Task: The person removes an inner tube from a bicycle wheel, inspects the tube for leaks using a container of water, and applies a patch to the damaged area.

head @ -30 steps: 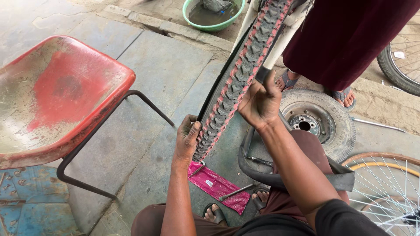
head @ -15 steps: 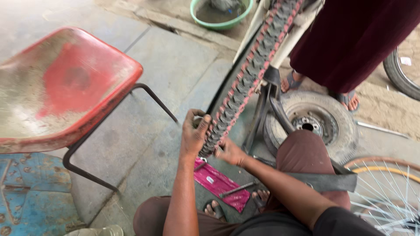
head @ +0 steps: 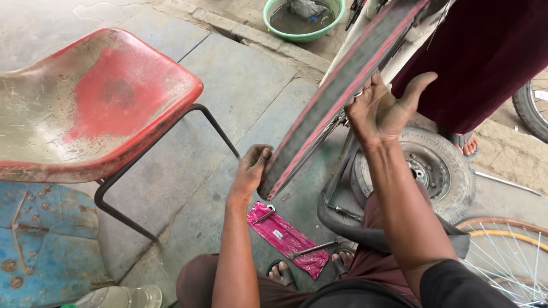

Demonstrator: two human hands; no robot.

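Note:
A bicycle wheel with a black and red tyre (head: 337, 97) stands slanted in front of me, its tread blurred. My left hand (head: 251, 168) curls around the tyre's lower end. My right hand (head: 388, 108) is higher up on the tyre's right side, palm flat against it and fingers spread. A black inner tube (head: 342, 222) loops on the ground under the wheel. Below my left hand lies a pink packet (head: 288, 239) with a metal lever (head: 311, 249) resting on it.
A worn red chair (head: 97, 102) stands at the left above a blue metal surface (head: 40, 239). A green basin (head: 302, 17) sits at the top. A small car-type wheel (head: 422, 171), a spoked wheel (head: 508, 251) and a person in a maroon garment (head: 485, 51) are at the right.
My right hand rose from low beside the left hand to the tyre's upper right and opened flat. The tyre tread now looks blurred. My left hand stayed at the lower end.

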